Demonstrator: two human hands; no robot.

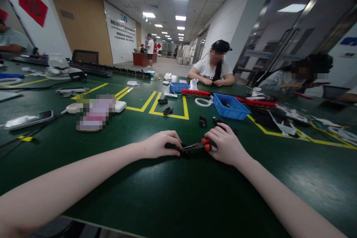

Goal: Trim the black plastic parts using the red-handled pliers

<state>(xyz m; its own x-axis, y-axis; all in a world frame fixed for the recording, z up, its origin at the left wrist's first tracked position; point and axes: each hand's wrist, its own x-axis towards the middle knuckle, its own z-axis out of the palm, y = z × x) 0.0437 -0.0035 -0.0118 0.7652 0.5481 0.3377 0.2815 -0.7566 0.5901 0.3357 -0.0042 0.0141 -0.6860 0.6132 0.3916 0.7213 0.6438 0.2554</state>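
Note:
My right hand (225,145) is closed around the red-and-black handles of a pair of pliers (193,147). The pliers' jaws point left and meet a small black part (171,145) that my left hand (161,145) pinches between thumb and fingers. Much of that part is hidden by my fingers, so its exact kind is unclear. Both hands are low over the green table (178,197). Just beyond my right hand lie a small black piece (202,121) and another dark item, partly covered by the hand.
Two more black pieces (168,111) lie inside yellow tape markings. A blue bin (231,107) with dark contents stands beyond my right hand, near a white ring (203,102). To the left are a blurred-out phone-shaped object (96,113) and a handheld device (29,119). A person (213,65) sits opposite.

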